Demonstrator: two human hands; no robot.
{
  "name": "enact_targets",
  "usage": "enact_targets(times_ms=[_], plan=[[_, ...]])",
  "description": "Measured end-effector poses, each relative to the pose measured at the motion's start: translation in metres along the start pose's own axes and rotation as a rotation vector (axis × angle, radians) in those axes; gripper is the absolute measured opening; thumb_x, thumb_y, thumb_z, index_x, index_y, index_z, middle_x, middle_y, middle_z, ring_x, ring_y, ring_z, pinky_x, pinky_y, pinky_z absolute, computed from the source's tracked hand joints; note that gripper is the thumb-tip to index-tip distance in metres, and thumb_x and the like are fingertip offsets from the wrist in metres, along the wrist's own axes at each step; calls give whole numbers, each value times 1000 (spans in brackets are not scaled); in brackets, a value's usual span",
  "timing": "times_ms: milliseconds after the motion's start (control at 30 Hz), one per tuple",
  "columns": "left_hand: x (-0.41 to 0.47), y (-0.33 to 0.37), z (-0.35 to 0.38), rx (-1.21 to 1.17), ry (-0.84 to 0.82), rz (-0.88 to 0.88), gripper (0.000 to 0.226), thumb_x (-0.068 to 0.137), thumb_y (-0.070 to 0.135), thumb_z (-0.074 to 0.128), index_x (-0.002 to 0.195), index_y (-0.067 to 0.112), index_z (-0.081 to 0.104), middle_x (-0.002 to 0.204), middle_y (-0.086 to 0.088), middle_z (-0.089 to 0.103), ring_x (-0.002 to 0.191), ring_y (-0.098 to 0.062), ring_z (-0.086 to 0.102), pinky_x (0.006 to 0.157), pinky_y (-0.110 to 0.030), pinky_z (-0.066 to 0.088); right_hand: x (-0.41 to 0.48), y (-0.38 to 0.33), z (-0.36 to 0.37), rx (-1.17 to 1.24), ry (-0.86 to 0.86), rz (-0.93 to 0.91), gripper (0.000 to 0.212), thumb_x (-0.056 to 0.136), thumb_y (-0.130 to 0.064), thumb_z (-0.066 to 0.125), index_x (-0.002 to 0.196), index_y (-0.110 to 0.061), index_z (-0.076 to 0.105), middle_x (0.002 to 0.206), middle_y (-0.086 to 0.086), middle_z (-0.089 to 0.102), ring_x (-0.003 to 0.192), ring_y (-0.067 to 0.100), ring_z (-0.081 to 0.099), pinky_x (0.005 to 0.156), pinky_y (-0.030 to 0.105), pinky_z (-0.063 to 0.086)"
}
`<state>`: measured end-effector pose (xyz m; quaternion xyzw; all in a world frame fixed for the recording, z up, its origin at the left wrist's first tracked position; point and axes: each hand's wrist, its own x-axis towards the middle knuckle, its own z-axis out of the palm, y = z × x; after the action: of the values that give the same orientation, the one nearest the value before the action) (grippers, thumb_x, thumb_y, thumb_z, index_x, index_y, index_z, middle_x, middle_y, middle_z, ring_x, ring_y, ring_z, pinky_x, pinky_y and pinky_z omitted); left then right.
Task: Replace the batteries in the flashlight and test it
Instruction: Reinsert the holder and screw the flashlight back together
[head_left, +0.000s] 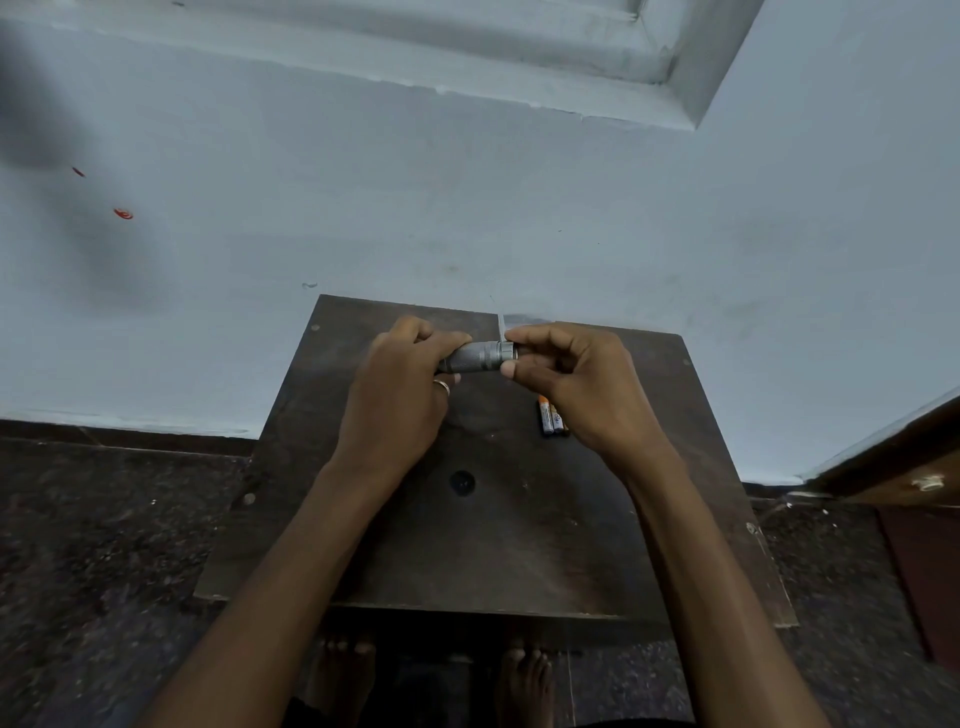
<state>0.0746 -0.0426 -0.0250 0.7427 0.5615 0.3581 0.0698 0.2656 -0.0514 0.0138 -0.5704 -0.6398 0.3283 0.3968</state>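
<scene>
While hands grip it, flashlight ends hide — unreadable.

The flashlight looks like grey metal, dull-sheened, ribbed with grooves round its body. The table is dark brown wood, matt, scuffed and speckled with pale marks. The batteries have glossy printed wrappers, orange, white and blue. The floor is dark speckled stone, and the wall is matt pale-blue paint.
</scene>
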Motion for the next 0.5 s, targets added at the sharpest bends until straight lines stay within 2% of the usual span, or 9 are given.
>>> enact_targets(times_ms=[267,400,500], plan=[[1,0,-1,-5,-4,17,46,79,5,72,120,25,69,100,0,58,88,-23,56,72,-34,49,1,2,0,3,-12,-33,31,80,-5,81,109,-17,77,99,-4,78,94,6,74,93,34,59],[1,-1,-1,-3,-2,18,45,80,5,72,120,25,68,101,-1,58,90,-23,56,73,-37,51,1,2,0,-27,-4,-16,25,84,-17,81,108,-22,76,91,-7,77,87,7,73,89,34,60],[0,0,-1,9,1,20,46,80,4,73,120,24,69,103,-2,59,90,-23,56,74,-38,52,0,2,3,-42,0,6,9,89,-30,76,93,-23,78,78,-2,76,79,15,74,81,44,61]])
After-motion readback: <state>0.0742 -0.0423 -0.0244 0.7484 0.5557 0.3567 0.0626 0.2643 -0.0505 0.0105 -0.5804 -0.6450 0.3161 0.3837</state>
